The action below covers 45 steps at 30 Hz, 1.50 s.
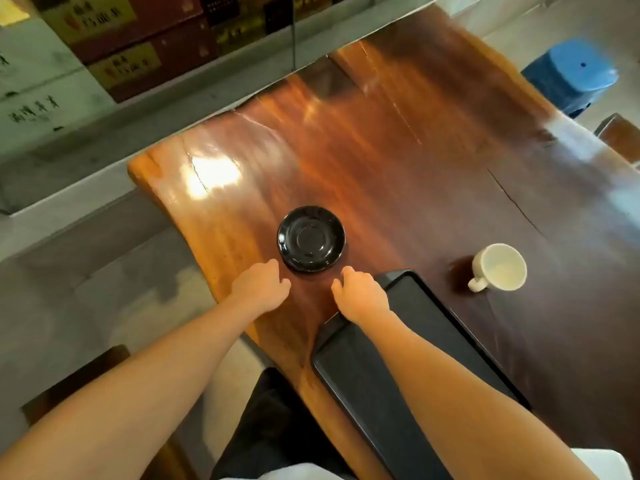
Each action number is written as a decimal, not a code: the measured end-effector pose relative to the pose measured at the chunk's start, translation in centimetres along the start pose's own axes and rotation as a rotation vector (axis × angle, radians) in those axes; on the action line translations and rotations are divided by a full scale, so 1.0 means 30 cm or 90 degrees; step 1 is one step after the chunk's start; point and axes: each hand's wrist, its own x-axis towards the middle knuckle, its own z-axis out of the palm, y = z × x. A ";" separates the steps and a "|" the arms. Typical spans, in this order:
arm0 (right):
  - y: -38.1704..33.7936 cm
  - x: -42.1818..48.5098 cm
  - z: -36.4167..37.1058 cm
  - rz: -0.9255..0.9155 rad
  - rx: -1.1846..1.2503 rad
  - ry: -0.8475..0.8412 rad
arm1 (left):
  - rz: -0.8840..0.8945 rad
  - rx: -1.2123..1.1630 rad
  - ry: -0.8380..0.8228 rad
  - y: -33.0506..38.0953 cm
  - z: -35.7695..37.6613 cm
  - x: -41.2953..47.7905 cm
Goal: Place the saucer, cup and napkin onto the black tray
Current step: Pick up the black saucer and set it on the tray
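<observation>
A glossy black saucer [311, 239] lies on the wooden table [398, 161], near its left edge. My left hand [258, 284] and my right hand [360, 296] hover just short of the saucer, one at each side, fingers loosely curled and holding nothing. The black tray [426, 327] lies at the table's near edge, partly under my right forearm. A white cup [500, 268] with its handle toward me stands to the right of the tray's far corner. No napkin is in view.
A blue plastic stool [571, 77] stands beyond the table's right side. Stacked cardboard boxes [114, 39] line the floor at the back left. A white object [599, 460] shows at the bottom right corner. Dark wooden seats sit at the lower left and right edges.
</observation>
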 end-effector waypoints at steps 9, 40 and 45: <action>-0.055 0.138 0.017 0.149 0.196 -0.015 | -0.029 -0.031 -0.006 0.010 0.013 0.147; -0.050 0.174 0.038 0.301 0.621 -0.052 | -0.155 -0.392 0.015 0.089 0.027 0.193; 0.005 0.108 0.021 0.292 0.648 -0.031 | -0.122 -0.378 0.025 0.145 0.014 0.117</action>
